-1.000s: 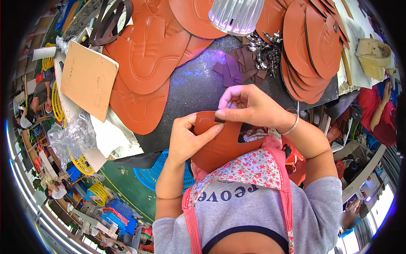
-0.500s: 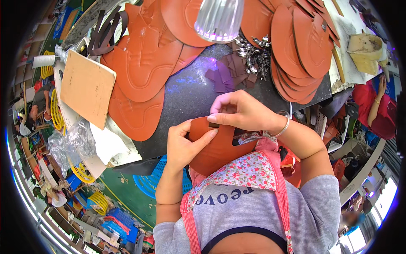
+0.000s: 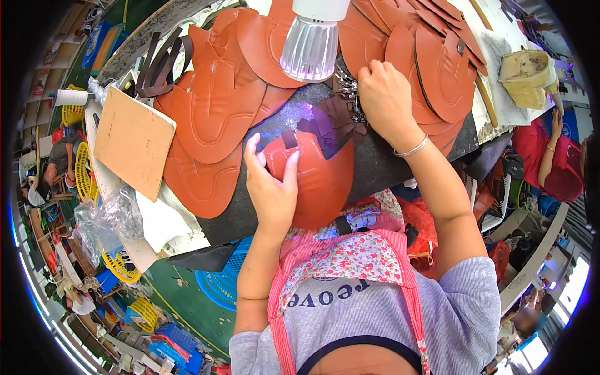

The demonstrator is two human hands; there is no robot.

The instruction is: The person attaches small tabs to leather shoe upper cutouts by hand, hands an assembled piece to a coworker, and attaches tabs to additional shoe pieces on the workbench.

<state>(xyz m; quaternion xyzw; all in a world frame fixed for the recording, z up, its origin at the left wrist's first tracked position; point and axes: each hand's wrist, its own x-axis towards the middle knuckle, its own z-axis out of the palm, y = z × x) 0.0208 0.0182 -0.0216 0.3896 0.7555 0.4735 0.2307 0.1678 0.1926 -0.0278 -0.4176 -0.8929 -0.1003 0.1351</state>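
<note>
Our left hand (image 3: 272, 187) grips the orange leather piece (image 3: 312, 181) at the dark bench (image 3: 387, 165) edge, rounded end pointing toward us, long axis running away. Our right hand (image 3: 384, 94) closes over small metal buckles (image 3: 350, 84)

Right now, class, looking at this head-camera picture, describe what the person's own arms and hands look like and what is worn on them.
Both forearms are bare. Short grey sleeves end above the elbows. The right hand has a thin silver bangle at the wrist. The left hand shows no ring, watch or glove. The pink straps of a flowered apron run over the shoulders.
</note>
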